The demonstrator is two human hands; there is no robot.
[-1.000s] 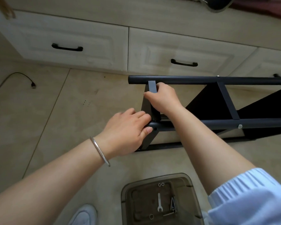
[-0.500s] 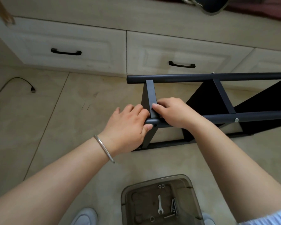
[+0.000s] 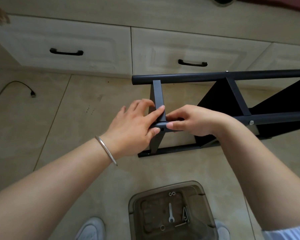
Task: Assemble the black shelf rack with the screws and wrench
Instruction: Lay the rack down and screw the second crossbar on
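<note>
I note both hands at near tube (image 3: 267,118) end, axis left-right. Left hand (image 3: 133,125) pinches crossbar (image 3: 158,99); right hand (image 3: 192,121) clamps tube. Empty hole (image 3: 162,129) between thumbs. Wrench (image 3: 170,213) below in bin (image 3: 133,201), untouched.

Matt black metal shelf rack (image 3: 215,78), shiny steel wrench (image 3: 170,213), translucent smoky plastic bin (image 3: 208,210), glossy beige floor tiles (image 3: 59,118).

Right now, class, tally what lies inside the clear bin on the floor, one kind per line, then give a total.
Wrench: 1
Washers, a pair at the far side and one near the front: 3
Bundle of long screws: 1, the number within it too small to tell
Total: 5 items in the clear bin
</note>
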